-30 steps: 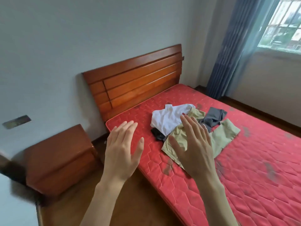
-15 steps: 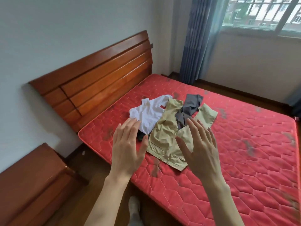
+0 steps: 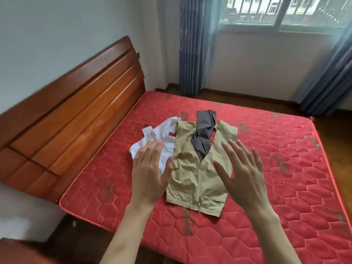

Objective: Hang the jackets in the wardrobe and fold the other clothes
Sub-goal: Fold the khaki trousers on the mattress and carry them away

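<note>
Left hand: was raised over the near edge of the bed, palm down, fingers spread flat; its grip was fully slack and held nothing. It overlapped the white shirt in view; contact with the cloth could not be told.
Right hand: was raised likewise, fingers fanned wide, grip slack and empty, in front of the right side of the shorts.
Nightstand: a brown wooden corner showed at the lower left, blurred, beside the bed.
Bed: a bare red quilted mattress with dark smudges carried all the clothes in one small heap toward its headboard side.
Khaki shorts: lay flat on the mattress between the two hands, waistband nearest, the two legs spreading away in a V.
White shirt: lay crumpled just left of the shorts, touching them, partly hidden by the left hand.
Grey garment: lay in the gap between the shorts' legs, its near part tucked under them, its far end reaching past them.
Headboard: slatted reddish wood, stood along the left edge of the bed against the pale wall.
Floor: dark wood, ran past the far and right sides of the bed.
Curtains: blue, hung at both sides of the window.
Window: barred, stood in the far wall.
</note>
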